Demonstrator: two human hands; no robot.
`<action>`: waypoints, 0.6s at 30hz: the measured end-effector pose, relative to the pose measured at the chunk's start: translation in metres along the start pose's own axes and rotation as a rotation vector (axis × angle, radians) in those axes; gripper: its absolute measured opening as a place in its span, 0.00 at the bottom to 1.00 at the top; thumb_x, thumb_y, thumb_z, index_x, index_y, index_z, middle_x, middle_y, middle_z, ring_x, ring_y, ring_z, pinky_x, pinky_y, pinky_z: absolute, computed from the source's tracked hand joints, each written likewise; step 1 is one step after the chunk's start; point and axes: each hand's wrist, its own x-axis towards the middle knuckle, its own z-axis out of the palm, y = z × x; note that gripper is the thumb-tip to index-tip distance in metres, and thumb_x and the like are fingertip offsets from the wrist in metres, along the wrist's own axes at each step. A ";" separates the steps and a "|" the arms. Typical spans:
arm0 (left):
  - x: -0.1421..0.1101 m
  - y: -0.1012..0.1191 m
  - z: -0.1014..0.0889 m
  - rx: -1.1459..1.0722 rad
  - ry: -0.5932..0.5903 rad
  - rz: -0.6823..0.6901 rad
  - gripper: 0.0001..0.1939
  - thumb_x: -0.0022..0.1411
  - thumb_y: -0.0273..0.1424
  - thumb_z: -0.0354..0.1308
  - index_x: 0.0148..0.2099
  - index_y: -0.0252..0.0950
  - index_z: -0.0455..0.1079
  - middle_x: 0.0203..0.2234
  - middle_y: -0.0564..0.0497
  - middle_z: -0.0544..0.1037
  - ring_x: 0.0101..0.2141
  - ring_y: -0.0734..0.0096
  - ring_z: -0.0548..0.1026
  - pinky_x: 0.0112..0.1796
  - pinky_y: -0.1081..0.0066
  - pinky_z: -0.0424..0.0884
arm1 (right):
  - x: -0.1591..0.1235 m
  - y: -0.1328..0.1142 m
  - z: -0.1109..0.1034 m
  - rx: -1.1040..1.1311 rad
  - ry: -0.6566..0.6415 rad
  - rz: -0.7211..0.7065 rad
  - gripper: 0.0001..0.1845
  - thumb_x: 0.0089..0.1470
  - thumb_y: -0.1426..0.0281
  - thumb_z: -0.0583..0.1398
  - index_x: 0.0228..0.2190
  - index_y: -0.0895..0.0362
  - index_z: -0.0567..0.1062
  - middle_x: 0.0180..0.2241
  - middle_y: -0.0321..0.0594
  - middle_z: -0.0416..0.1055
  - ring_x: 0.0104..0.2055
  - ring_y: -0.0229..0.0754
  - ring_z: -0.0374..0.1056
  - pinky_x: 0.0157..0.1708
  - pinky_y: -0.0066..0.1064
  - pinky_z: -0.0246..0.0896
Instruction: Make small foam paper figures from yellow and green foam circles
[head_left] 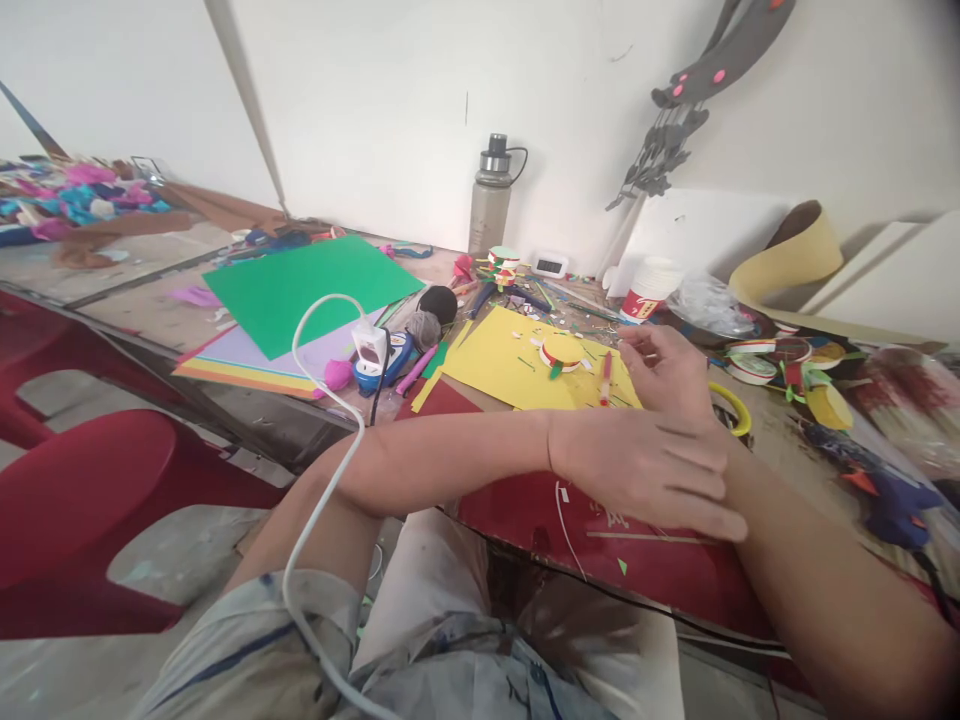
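Note:
My left hand (645,465) lies flat across my right forearm, fingers stretched out and holding nothing. Beyond it, my right hand (667,365) rests at the right edge of a yellow paper sheet (487,360), its fingers loosely bent and apart with nothing visible in them. A red pen-like stick (605,378) lies on the sheet just left of that hand. Further left on the same sheet sits a small round paper piece (561,351) with a yellow top and a red-and-white rim. Close by the right wrist is a yellow roll of tape (731,410), partly hidden.
A green sheet (307,290) tops a paper stack at left. A white cable (330,490) runs past my left arm. A bottle (491,205) and paper cup (649,290) stand at the back. A blue glue gun (892,505) lies right; red stools (135,500) stand left.

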 end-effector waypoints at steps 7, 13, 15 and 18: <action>0.011 0.003 -0.014 -0.077 -0.064 0.038 0.24 0.80 0.31 0.50 0.46 0.55 0.88 0.34 0.47 0.86 0.38 0.67 0.82 0.42 0.66 0.79 | -0.007 -0.022 0.005 0.078 -0.052 -0.043 0.09 0.64 0.60 0.62 0.40 0.48 0.82 0.40 0.46 0.81 0.38 0.49 0.77 0.37 0.41 0.76; 0.021 0.025 0.010 0.010 0.129 0.490 0.29 0.79 0.25 0.47 0.46 0.62 0.87 0.32 0.47 0.85 0.36 0.74 0.84 0.32 0.71 0.76 | 0.000 -0.082 0.032 0.175 -0.423 -0.345 0.09 0.69 0.60 0.63 0.38 0.49 0.83 0.38 0.42 0.81 0.39 0.47 0.76 0.44 0.43 0.76; 0.024 0.035 0.025 0.171 0.299 0.634 0.25 0.75 0.24 0.53 0.48 0.62 0.87 0.28 0.43 0.80 0.37 0.71 0.83 0.28 0.67 0.70 | 0.004 -0.101 0.048 0.200 -0.573 -0.501 0.10 0.71 0.62 0.63 0.38 0.49 0.82 0.39 0.44 0.81 0.43 0.48 0.77 0.48 0.43 0.75; 0.026 0.045 0.046 0.452 0.436 0.599 0.19 0.71 0.32 0.60 0.47 0.69 0.85 0.18 0.46 0.52 0.28 0.58 0.72 0.25 0.62 0.40 | 0.008 -0.125 0.077 0.201 -0.704 -0.669 0.09 0.72 0.67 0.61 0.40 0.51 0.83 0.41 0.45 0.80 0.46 0.48 0.76 0.48 0.41 0.73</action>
